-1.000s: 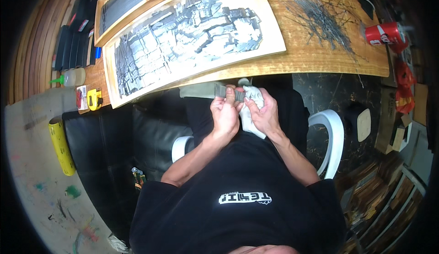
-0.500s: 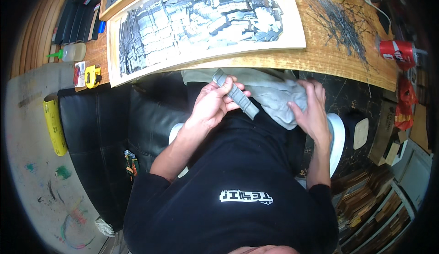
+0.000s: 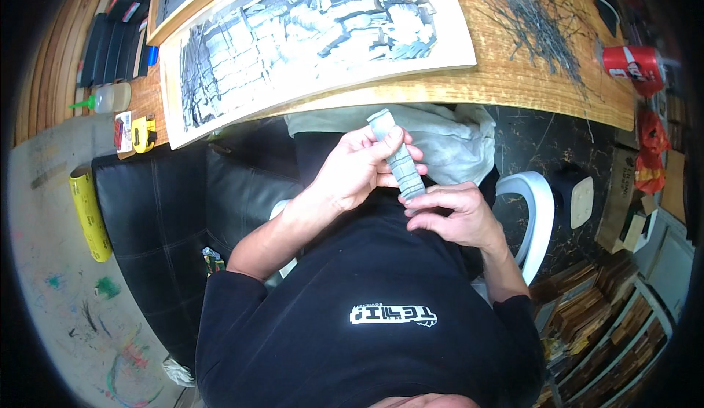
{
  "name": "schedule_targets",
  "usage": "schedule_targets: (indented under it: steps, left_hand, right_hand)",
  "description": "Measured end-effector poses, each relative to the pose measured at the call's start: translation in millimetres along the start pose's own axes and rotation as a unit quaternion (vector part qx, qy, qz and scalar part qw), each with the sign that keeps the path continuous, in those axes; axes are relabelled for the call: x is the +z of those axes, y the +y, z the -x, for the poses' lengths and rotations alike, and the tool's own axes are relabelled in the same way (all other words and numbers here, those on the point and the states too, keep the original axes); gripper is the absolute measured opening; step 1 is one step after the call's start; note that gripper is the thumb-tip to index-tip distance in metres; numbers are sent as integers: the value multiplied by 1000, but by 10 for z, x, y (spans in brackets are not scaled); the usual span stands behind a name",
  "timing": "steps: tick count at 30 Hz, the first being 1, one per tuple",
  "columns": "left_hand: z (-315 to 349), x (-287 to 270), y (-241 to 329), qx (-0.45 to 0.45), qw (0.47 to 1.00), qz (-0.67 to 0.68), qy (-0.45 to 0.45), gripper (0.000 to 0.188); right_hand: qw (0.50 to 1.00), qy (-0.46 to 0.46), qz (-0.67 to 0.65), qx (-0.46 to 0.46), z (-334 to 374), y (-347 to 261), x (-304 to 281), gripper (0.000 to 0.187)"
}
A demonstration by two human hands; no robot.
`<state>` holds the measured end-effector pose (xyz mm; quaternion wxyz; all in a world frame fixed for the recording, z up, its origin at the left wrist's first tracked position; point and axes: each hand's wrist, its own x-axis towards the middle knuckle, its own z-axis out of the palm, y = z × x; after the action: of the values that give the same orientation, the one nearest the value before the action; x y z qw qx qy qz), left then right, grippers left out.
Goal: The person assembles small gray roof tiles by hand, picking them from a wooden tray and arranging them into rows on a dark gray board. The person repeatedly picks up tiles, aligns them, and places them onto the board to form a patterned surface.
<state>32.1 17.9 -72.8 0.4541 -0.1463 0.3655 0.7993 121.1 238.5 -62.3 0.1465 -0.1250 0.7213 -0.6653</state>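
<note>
Your left hand [image 3: 352, 173] has its fingers [image 3: 400, 144] wrapped around a grey stick-shaped piece [image 3: 396, 155], gripping it near the middle of the frame. The piece runs slantwise, its upper end pointing toward the counter edge and its lower end down toward your right hand [image 3: 455, 213]. The fingers [image 3: 429, 201] of that right hand are drawn close together and pinch the lower end of the piece. Both hands hover over your lap, just above your black shirt [image 3: 367, 320].

Directly behind the hands, a pale crumpled cloth [image 3: 455, 140] lies across your lap, touching the underside of the counter edge. The wooden counter [image 3: 513, 78] curves across the top of the frame. On it lies a large board [image 3: 308, 34] with a grey and white relief pattern, and to its right a scatter of thin dark wires [image 3: 535, 19]. A red can [image 3: 631, 62] lies on its side at the upper right. At the upper left sit a small clear bottle with a green tip [image 3: 106, 98] and a yellow tape measure [image 3: 143, 133]. A yellow roll [image 3: 89, 213] lies on the floor at the left.
</note>
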Motion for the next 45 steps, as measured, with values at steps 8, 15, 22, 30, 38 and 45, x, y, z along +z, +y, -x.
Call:
schedule_targets:
  steps: [8,15,22,30,38,45]
  left_hand:
    - [87,159,237,-16,996,-87,-9,33]
    - [84,67,194,48,986,-148,50,26]
    - [96,106,142,89,973,-196,81,26]
    - [118,105,81,115,961,-231,97,21]
    - [153,58,86,119,967,-201,98,24]
    - [174,46,65,128,974,-160,91,25]
  right_hand:
    - [995,81,18,-46,46,33,210,19]
    - [996,90,16,3,56,-83,166,14]
    - [975,207,-3,80,76,-19,216,16]
    - [970,209,125,20,-17,-95,223,19]
    - [963,219,157,8,-43,-147,232,17]
    - [951,232,205,-21,-45,-152,269,17]
